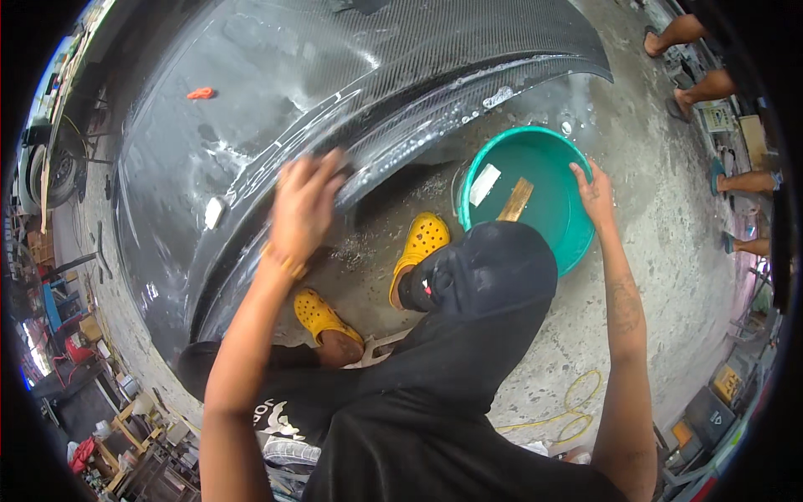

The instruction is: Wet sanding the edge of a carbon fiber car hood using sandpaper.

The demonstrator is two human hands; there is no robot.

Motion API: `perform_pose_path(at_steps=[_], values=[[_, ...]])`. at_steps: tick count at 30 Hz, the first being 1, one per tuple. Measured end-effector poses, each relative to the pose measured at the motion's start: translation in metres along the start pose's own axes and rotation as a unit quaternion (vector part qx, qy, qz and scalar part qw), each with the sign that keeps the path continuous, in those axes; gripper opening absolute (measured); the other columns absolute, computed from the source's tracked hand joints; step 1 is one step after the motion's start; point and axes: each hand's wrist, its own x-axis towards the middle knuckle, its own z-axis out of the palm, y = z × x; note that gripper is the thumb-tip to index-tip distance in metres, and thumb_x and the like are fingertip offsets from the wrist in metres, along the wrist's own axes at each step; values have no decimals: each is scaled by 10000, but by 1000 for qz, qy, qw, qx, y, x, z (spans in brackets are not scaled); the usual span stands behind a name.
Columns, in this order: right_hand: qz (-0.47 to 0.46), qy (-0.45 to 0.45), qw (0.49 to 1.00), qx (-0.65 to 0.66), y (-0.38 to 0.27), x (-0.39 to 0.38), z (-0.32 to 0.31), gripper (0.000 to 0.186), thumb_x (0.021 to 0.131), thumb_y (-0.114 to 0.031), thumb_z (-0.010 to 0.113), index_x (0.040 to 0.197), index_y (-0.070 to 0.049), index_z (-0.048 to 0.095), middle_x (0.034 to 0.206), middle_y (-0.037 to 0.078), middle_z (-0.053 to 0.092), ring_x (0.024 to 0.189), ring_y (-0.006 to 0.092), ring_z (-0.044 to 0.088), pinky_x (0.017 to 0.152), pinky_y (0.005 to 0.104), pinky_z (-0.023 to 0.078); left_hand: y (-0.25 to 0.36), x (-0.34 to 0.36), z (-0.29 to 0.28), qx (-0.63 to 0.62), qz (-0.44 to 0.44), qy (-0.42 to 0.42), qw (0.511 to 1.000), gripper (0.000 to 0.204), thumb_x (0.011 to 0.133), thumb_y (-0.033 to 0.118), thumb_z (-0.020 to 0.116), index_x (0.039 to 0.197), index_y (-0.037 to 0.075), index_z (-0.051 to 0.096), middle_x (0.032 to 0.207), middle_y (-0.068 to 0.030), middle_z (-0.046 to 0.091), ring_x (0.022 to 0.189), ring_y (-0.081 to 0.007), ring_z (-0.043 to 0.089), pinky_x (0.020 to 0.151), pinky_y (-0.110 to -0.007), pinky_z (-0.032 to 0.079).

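Observation:
A large dark car hood with a woven carbon-fibre pattern lies before me, wet and streaked with whitish suds. Over its raised near edge is my left hand, smeared by motion, so I cannot make out its fingers or anything under them. My right hand grips the right rim of a green bucket, thumb and fingers closed round the edge. Cloudy water fills the bucket's lower part. In it are a white block and a brown wooden strip. My knee hides the bucket's near side.
A white block and a small orange-red piece rest on the hood. My feet in yellow clogs are between hood and bucket. Yellow cord lies on the concrete floor. Other people's legs stand at right; tools clutter the left.

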Motion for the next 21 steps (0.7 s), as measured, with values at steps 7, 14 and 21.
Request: perform_pose_path(at_steps=[7,14,21], values=[[-6,-14,1000,22,-3,-1,-7,403,1022,-386,674,1196,-25,722,807,201,687,724,259,639,753,407,521,50,116,92,-74,75,41,994,306,867,47,742,1168,0,718,969,-149,604,913,-359,562,819,-463,486],[-33,-7,999,37,-4,10,20,417,1009,-395,694,1208,-30,727,884,172,743,768,261,675,782,396,536,32,113,107,-52,98,83,990,233,899,95,729,1129,54,734,1000,-147,597,939,-370,565,837,-471,512],[-52,6,998,18,8,18,19,464,1000,-442,698,1233,-41,724,877,181,740,778,296,692,771,419,537,-20,-73,-58,-29,-55,-7,998,413,890,85,776,1298,44,722,1123,-141,653,991,-335,579,918,-430,512]])
